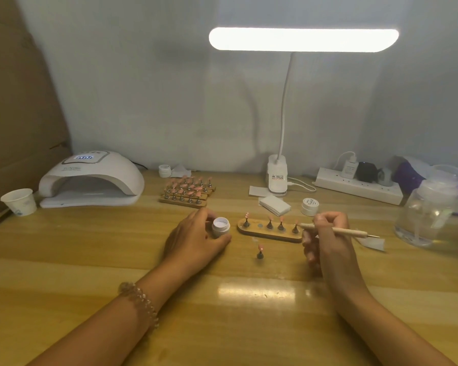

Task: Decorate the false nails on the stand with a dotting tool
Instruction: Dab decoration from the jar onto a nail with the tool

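Observation:
A small wooden stand (267, 233) lies mid-table with several pink false nails on metal pegs and one bare slot. One peg with a pink nail (260, 252) stands alone on the table just in front of it. My left hand (196, 237) grips a small open white jar (220, 226) left of the stand. My right hand (328, 233) holds a wooden dotting tool (339, 230) like a pen, its near end by the stand's rightmost nail, its metal tip pointing right.
A white nail lamp (90, 178) and a paper cup (20, 202) sit at the back left. Behind the stand are further stands of nails (187, 191), a white jar lid (310, 206), wipes (274, 204), a desk lamp base (276, 178), a power strip (360, 187) and a clear jar (428, 217).

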### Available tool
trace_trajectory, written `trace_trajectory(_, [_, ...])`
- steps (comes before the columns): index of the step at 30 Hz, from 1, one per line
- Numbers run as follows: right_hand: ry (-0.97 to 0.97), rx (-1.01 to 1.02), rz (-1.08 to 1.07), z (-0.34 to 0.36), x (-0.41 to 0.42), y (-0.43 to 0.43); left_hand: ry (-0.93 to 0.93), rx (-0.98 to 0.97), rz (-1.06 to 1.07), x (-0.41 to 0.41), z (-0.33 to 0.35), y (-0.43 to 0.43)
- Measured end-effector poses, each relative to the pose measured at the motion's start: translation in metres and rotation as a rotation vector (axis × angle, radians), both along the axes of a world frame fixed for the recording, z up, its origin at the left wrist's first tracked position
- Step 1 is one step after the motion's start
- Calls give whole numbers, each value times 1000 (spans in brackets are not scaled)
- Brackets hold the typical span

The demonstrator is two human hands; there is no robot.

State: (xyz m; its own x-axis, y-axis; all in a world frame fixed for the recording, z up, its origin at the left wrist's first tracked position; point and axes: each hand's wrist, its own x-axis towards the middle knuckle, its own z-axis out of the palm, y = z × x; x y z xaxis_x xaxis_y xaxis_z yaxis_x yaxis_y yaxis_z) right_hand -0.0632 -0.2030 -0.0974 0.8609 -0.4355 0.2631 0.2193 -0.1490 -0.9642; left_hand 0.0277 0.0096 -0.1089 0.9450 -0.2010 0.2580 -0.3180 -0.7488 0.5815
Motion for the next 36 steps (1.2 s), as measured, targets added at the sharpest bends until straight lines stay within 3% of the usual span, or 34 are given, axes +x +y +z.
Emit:
trace_trajectory(3, [25, 112, 98, -4, -1, 13, -60, 12, -56, -4, -1, -4])
trace_trajectory(8, [21, 124, 160, -5, -6, 23, -196, 109, -245, -13, 1, -10])
trace_trajectory(15, [10, -17, 213, -6, -5, 27, -312, 170, -393, -20, 3, -10])
trace_trajectory(36, [86, -98, 230, 0, -8, 32, -412, 236, -399, -23, 4, -12])
